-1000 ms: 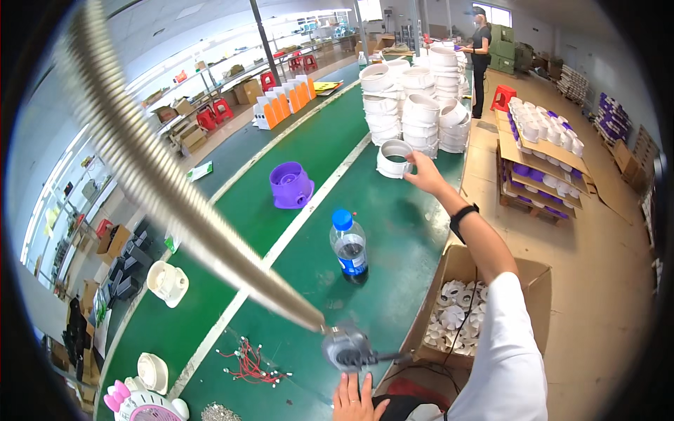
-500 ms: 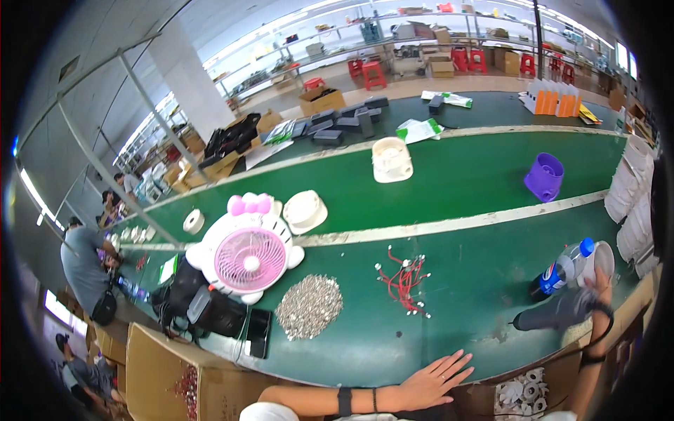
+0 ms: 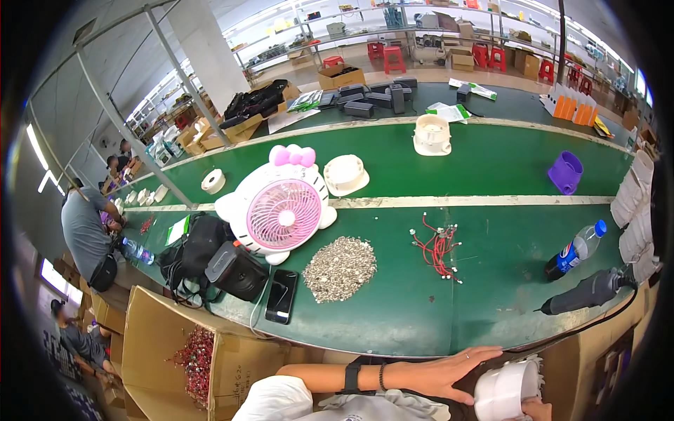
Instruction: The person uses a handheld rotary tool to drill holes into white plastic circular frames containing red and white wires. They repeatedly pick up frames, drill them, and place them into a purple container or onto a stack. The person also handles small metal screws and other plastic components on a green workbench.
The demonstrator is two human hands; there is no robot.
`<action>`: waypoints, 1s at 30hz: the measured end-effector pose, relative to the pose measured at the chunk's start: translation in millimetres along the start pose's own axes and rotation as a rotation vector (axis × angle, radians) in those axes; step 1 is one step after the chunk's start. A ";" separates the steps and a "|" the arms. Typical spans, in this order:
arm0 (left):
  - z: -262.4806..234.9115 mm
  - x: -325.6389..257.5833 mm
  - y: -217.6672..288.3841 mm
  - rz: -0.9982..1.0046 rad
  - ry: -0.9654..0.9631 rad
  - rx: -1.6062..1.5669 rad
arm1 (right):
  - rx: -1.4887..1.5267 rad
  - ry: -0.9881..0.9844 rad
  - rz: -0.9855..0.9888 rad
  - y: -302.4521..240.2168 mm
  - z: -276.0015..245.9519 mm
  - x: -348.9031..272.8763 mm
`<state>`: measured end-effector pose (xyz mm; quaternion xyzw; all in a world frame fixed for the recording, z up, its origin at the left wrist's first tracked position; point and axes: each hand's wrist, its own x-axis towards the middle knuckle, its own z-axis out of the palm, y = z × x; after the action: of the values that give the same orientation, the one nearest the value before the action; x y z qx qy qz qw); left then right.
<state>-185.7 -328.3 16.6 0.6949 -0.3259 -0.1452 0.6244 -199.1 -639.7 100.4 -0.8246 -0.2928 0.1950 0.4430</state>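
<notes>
At the lower right, beyond the bench's front edge, a white round plastic housing [image 3: 500, 391] lies on its side. My right hand [image 3: 537, 410] grips its lower right part; only some fingers show. My left hand [image 3: 449, 375] is open above the housing's left side, fingers stretched out and thumb by its wall; I cannot tell if it touches. A dark grey electric screwdriver [image 3: 586, 291] with a cable lies on the bench to the right. Behind it stands a bottle [image 3: 576, 251] with a blue cap and dark drink. Red wires [image 3: 440, 249] with white connectors lie mid-bench.
A pile of small metal screws [image 3: 340, 269], a black phone [image 3: 281, 296], a black speaker [image 3: 236, 271] and a pink-and-white fan [image 3: 284, 210] sit leftward. White housings [image 3: 432, 135] and a purple one [image 3: 565, 172] stand farther back. Stacked white housings [image 3: 635, 210] edge the right. An open carton [image 3: 242, 372] adjoins the bench.
My right hand has come from the bench's right side down to the front with the white housing. My left hand has lifted off the bench edge toward it. The view has shifted.
</notes>
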 end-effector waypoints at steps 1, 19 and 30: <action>-1.0 -4.1 6.9 -0.042 -0.037 -0.086 | 0.004 -0.039 -0.088 -7.4 1.5 3.4; -0.4 -153.2 2.3 -0.071 0.784 -0.324 | 0.867 0.079 -0.213 -18.4 126.3 126.8; -33.8 -157.2 11.9 -0.196 1.184 -0.024 | -0.165 0.183 -0.237 -12.3 123.0 185.1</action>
<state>-285.5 -202.6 1.8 0.6775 0.1444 0.2061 0.6911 -135.1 -437.2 34.0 -0.8321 -0.3614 0.0409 0.4186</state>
